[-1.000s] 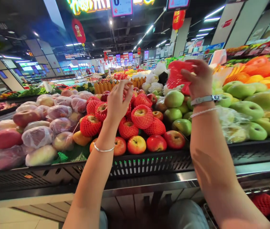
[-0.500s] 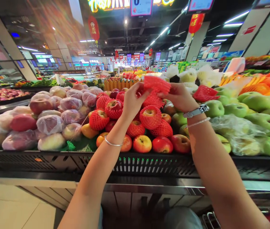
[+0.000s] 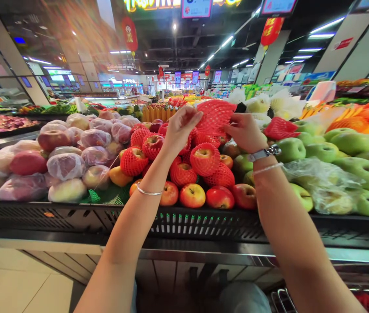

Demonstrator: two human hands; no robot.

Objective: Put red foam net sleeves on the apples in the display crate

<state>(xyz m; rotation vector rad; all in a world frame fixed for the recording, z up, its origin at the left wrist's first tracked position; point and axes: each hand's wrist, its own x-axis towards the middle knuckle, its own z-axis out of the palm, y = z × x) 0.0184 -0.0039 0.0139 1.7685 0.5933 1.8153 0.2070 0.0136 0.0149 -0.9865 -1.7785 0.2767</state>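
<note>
Above the sleeved apples (image 3: 205, 158), near the middle of the display, a red net (image 3: 216, 116) is held up, spread between two hands. The left hand (image 3: 182, 128) has its thumb and fingertips pinched together at the net's left edge. The right hand (image 3: 248, 132) grips the lower right side between thumb and fingers. A bracelet (image 3: 149, 192) is worn on the left wrist; a watch (image 3: 264, 153) and a pale band (image 3: 268, 168) on the right.

Below the sleeved apples, a row of bare apples (image 3: 192, 195) lies along the front wall of a black tray (image 3: 204, 222). Wrapped fruit (image 3: 66, 166) is heaped to the left, with green mesh (image 3: 106, 199) showing between the two lots. Green fruit (image 3: 291, 150) is heaped to the right; a second net (image 3: 280, 129) rests on it beyond the right wrist, and clear plastic (image 3: 328, 174) covers part of it nearer the front.

The tray sits on a counter (image 3: 204, 251) with a metal front edge. Behind the apples stands a yellow fence (image 3: 158, 114). Overhead hang two red lanterns (image 3: 129, 34) and a price screen (image 3: 196, 8), its top cut off by the frame.
</note>
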